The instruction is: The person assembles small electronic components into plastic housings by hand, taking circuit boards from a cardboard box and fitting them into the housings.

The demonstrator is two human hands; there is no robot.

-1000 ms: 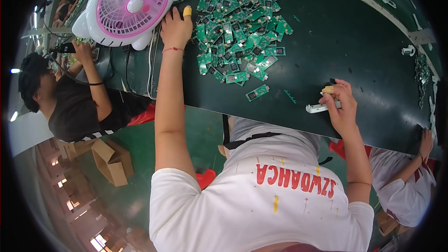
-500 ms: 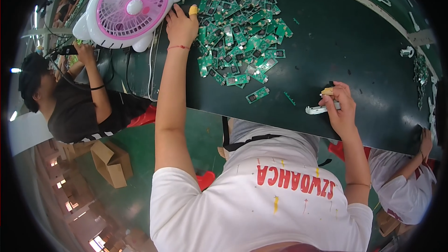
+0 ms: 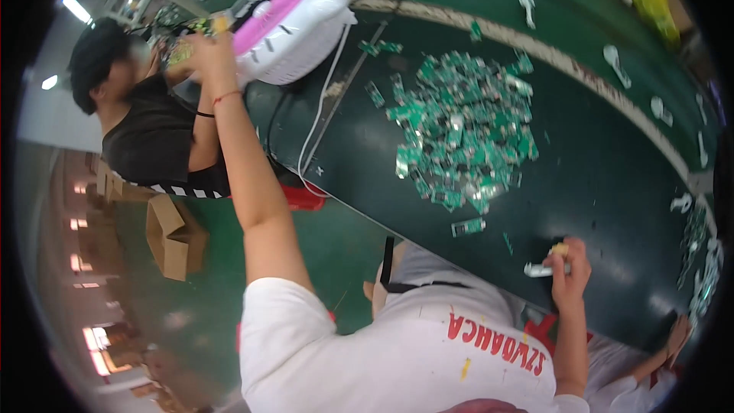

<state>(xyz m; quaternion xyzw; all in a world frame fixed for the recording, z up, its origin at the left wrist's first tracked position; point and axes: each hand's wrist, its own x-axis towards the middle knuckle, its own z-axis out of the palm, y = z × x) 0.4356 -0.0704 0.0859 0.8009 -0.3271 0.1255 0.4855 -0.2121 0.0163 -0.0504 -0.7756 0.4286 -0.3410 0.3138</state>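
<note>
My left hand [image 3: 208,53] is stretched far out to the left, past the front of a pink and white fan [image 3: 294,30] and close to a co-worker's hands. A yellow cover sits on one of its fingertips; the other fingers are blurred, so their grip does not show. Near the table's front edge, my right hand [image 3: 570,269] is closed on a slim white plastic part [image 3: 538,270], which sticks out to the left of the fingers. Yellow covering shows on a fingertip there too. A heap of green circuit boards [image 3: 466,126] lies between my hands.
One circuit board [image 3: 468,227] and a thin green strip [image 3: 508,242] lie apart from the heap. A white cable [image 3: 317,118] runs down from the fan over the table edge. Co-workers sit left and right. White parts [image 3: 616,66] lie beyond the raised ledge.
My left hand has moved left from between the fan and the boards to beyond the fan. The view has swung left, and the fan now shows its side. My right hand keeps the white part.
</note>
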